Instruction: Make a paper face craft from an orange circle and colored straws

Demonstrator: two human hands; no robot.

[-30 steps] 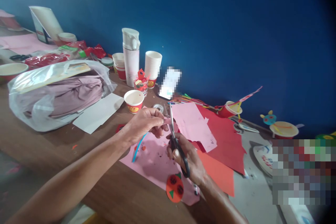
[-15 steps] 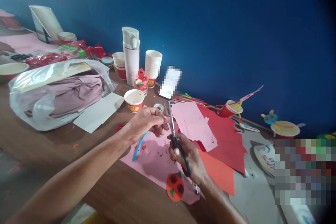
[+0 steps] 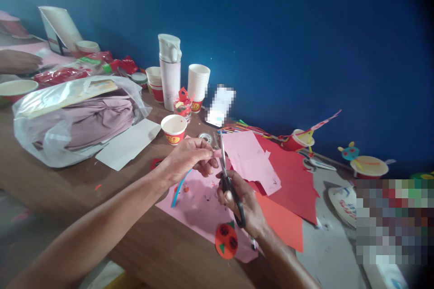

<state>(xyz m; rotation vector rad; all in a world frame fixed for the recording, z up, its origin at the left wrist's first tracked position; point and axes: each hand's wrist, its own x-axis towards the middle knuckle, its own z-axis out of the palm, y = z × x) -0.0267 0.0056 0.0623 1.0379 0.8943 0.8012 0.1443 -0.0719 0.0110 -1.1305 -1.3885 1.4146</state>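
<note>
So there's a tiny pink scrap (image 3: 217,154) pinched between the thumb and fingertips of the left hand (image 3: 188,158), held up a bit above the table (image 3: 152,253), right against the blades of the scissors (image 3: 224,162). The right hand (image 3: 242,203) has its fingers through the black handles, closed around them. The blades point up and away and look nearly together, with the scrap touching them on the left side.

A thin blue strip (image 3: 178,187) curves down from under the left hand onto a big pink sheet (image 3: 196,210) lying below both hands. Near the front edge of that sheet sits an orange disc (image 3: 226,242) with dark spots and little green triangles on it.

Just past the scissors there's more pink paper (image 3: 249,158) on top of red paper (image 3: 294,180), plus an orange sheet (image 3: 281,223) beside the right wrist. Further back: a paper cup (image 3: 173,129), a tape roll (image 3: 205,137), a white flask (image 3: 169,72) and a stack of cups (image 3: 198,83). Off left is a stuffed plastic bag (image 3: 74,117), and another person's hand (image 3: 18,61) shows at the far left edge.
</note>
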